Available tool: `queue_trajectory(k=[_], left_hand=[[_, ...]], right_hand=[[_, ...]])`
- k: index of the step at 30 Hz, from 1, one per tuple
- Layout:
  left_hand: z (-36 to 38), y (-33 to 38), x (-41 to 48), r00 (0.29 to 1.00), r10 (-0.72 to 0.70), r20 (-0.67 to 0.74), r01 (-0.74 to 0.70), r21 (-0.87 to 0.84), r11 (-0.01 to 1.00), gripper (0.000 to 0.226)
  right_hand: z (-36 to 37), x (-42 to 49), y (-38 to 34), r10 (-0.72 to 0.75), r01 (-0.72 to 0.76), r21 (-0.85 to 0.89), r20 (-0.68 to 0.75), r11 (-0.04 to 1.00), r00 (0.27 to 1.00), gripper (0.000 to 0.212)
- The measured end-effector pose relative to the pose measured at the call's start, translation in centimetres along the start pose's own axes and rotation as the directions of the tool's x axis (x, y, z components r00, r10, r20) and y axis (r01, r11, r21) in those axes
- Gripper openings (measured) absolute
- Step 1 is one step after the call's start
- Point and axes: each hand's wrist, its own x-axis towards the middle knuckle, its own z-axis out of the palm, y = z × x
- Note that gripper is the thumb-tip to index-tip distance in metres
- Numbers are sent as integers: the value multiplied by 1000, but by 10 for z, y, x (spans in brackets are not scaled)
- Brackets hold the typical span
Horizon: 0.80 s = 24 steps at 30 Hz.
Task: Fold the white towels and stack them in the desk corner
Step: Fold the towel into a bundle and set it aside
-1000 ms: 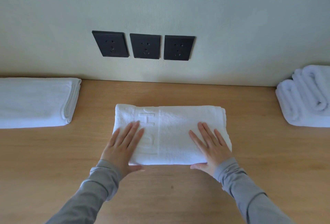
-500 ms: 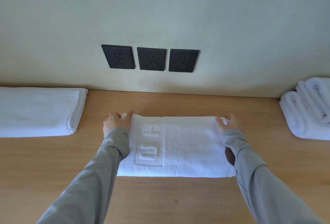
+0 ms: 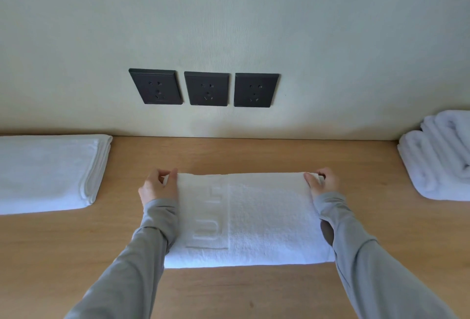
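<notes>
Pinching the far corners of the folded towel [image 3: 254, 219] lying mid-tabletop [image 3: 254, 153], the left hand [image 3: 157, 186] and right hand [image 3: 324, 182] have left their flat press, fingers [image 3: 312, 180] curled on cloth, likely readying another fold.

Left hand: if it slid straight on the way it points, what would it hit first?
The left hand, pinching the towel, would probably meet the wall below the black sockets, past bare desk; depth is unclear.
</notes>
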Motion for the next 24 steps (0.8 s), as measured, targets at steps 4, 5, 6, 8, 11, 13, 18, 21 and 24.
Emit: queue_trajectory(k=[4, 5, 6, 8, 11, 13, 18, 21, 24], left_hand=[[-2, 17, -21, 970, 245, 4, -228, 380, 896, 32], [1, 23, -36, 936, 343, 76, -333, 505, 796, 38], [6, 32, -55, 877, 439, 194, -464, 572, 676, 48], [19, 40, -87, 727, 554, 405, -680, 532, 504, 61], [36, 26, -100, 683, 453, 573, -728, 483, 486, 61], [40, 16, -95, 688, 429, 586, -722, 495, 483, 60], [49, 14, -88, 681, 404, 611, -729, 513, 453, 59], [38, 16, -82, 643, 402, 652, -760, 476, 443, 57], [5, -6, -63, 647, 410, 643, -762, 534, 366, 57]], right_hand=[[-5, -13, -22, -121, 110, -384, -3, 917, 993, 40], [-3, -24, -30, -202, 178, -461, -3, 869, 979, 43], [2, -37, -38, -305, 280, -494, 31, 823, 952, 45], [17, -68, -47, -493, 523, -485, 202, 700, 846, 52], [34, -101, -42, -531, 689, -543, 446, 480, 721, 61], [37, -99, -28, -483, 680, -574, 482, 457, 731, 58], [47, -90, -21, -462, 665, -577, 479, 475, 746, 61], [44, -86, -18, -474, 682, -555, 491, 476, 731, 57], [22, -76, 2, -447, 621, -588, 433, 518, 783, 60]])
